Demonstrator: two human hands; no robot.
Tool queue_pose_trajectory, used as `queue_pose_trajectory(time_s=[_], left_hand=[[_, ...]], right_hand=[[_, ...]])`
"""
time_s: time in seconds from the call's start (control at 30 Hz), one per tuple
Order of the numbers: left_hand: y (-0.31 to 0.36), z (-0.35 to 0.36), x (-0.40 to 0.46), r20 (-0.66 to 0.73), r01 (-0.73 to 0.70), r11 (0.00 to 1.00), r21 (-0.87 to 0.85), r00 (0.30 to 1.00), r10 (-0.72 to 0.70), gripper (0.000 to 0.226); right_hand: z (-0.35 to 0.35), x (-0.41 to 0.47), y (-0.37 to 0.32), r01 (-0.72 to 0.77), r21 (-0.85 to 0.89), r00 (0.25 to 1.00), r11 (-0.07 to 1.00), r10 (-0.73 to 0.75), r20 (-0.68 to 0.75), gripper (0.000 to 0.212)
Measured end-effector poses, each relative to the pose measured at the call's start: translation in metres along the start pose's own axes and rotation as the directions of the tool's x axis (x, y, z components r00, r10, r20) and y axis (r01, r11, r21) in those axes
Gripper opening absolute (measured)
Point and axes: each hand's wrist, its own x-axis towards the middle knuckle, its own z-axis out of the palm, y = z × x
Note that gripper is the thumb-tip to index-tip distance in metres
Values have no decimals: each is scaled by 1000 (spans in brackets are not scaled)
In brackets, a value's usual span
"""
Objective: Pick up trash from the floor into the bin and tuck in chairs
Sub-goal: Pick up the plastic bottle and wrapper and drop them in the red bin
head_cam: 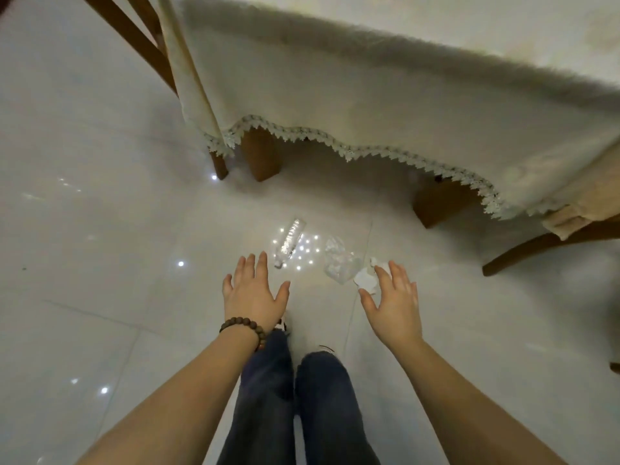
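Observation:
Three pieces of trash lie on the glossy white floor in front of the table. A clear plastic bottle [289,241] lies on its side, a crumpled clear plastic wrapper [339,261] sits to its right, and a crumpled white paper [366,278] lies beside that. My left hand [253,290] hovers with spread fingers just below the bottle and holds nothing. Over the white paper's right edge is my right hand [396,305], fingers also spread and empty. No bin is in view.
A table with a cream lace-edged tablecloth [369,122] fills the upper frame, its wooden legs [261,156] showing below. A wooden chair [141,38] stands at the upper left, and another chair's leg [550,245] reaches in at the right. My legs in dark jeans [295,397] stand below.

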Motion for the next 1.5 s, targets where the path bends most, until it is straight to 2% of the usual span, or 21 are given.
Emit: queue_pose_trajectory(time_s=[0.13,0.27,0.4,0.5,0.57,0.7,0.77,0.87,1.03,1.2,1.27,1.4,1.5], left_hand=[[-15,60,73,35,18,1000,-4,999,-18,74],[-32,152,160,63,50,998,-27,997,-49,76],[-53,250,250,117,87,993,-76,990,-78,83],[-67,312,301,139,37,998,-47,990,-30,89],[-73,345,326,161,3,999,-42,987,3,95],[-77,397,366,199,26,987,-158,980,5,111],[-77,415,382,157,54,971,-235,987,-17,113],[-75,426,399,61,51,946,-320,998,-34,103],[-80,428,398,51,79,920,-385,997,-64,101],[-92,423,390,47,80,918,-388,997,-67,101],[-96,417,388,40,84,918,-388,996,-74,101],[-100,393,380,24,78,920,-384,997,-75,100],[-102,354,363,1,86,920,-382,996,-93,100]], right_hand=[[69,56,19,-54,29,998,998,53,34,59],[175,127,54,-8,26,991,1000,5,131,63],[284,198,95,68,-85,970,994,-46,238,75],[343,241,123,133,-166,940,977,-72,332,90],[372,267,140,212,-218,913,953,-113,392,104],[415,313,161,355,-298,877,886,-205,435,124],[430,330,166,403,-330,869,854,-243,432,125],[440,347,169,464,-349,849,815,-295,439,125],[439,352,166,477,-341,832,810,-291,472,112],[444,339,155,403,-256,891,879,-312,330,59],[445,340,148,356,-247,916,901,-285,282,44],[422,343,123,245,-153,954,957,-209,216,43],[386,336,95,181,-75,980,981,-173,100,41]])
